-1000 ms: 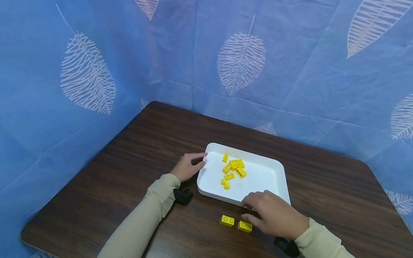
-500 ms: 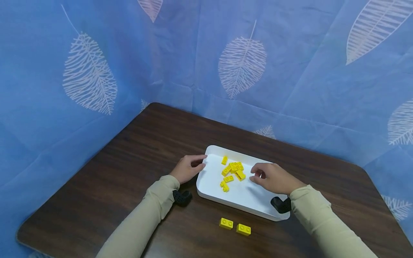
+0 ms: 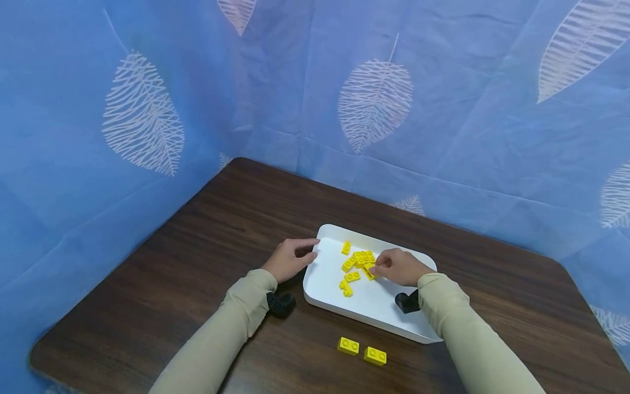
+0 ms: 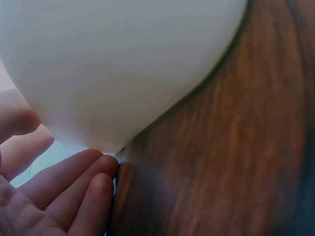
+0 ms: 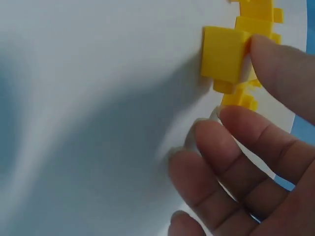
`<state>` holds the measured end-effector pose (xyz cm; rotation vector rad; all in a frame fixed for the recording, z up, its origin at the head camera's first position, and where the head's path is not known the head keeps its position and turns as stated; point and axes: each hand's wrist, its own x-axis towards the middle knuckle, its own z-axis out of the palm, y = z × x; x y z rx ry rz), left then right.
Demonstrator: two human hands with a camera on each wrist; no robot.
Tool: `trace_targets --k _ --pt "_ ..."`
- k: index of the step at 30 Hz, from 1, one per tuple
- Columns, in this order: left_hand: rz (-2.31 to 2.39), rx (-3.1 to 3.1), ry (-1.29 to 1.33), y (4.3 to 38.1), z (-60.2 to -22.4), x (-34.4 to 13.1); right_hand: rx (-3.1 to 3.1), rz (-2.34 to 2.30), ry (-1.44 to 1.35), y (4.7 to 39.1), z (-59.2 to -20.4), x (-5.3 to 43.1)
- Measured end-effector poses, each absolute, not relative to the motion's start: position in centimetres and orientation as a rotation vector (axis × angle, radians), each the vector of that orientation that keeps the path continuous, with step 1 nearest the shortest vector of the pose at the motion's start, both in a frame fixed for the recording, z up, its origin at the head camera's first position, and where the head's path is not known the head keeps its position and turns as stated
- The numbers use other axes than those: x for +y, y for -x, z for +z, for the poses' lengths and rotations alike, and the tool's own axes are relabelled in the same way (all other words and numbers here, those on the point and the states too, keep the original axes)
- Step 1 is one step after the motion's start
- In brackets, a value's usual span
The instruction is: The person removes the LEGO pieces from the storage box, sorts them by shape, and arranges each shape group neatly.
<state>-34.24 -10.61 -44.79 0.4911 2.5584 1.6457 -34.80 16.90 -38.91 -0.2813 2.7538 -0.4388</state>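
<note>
Yellow toy bricks (image 3: pixel 361 257) lie loosely clustered in a shallow white tray (image 3: pixel 334 311). My right hand (image 3: pixel 401 268) reaches in from the right. Its thumb is at the side of the nearest brick (image 5: pixel 222 53) in the right wrist view, while the other fingers bend loosely below, apart from that brick. At the tray's left end is my left hand (image 3: pixel 286 261), thumb and forefinger spread at the rim. The left wrist view has its fingertips (image 4: pixel 101 182) against the tray's outer wall.
Two yellow bricks stand on the dark wooden table in front of the tray, a left one (image 3: pixel 348 346) and a right one (image 3: pixel 375 355). A blue cloth (image 3: pixel 266 71) with white leaf prints hangs behind the table (image 3: pixel 206 257).
My right hand has moved from the two bricks at the front, over the tray's near wall, and leftward to the brick cluster. The left hand has stayed at the tray's left end.
</note>
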Motion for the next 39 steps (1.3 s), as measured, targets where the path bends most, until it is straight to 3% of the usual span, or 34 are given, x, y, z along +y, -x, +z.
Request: trace_targets --k 25,39 --pt "1.629 2.568 -0.459 34.1 -44.9 -10.3 2.739 -0.427 0.454 34.4 -39.7 14.7" --pt "1.662 2.575 -0.484 34.0 -44.9 -10.3 2.892 -0.458 0.599 29.5 -36.3 18.0"
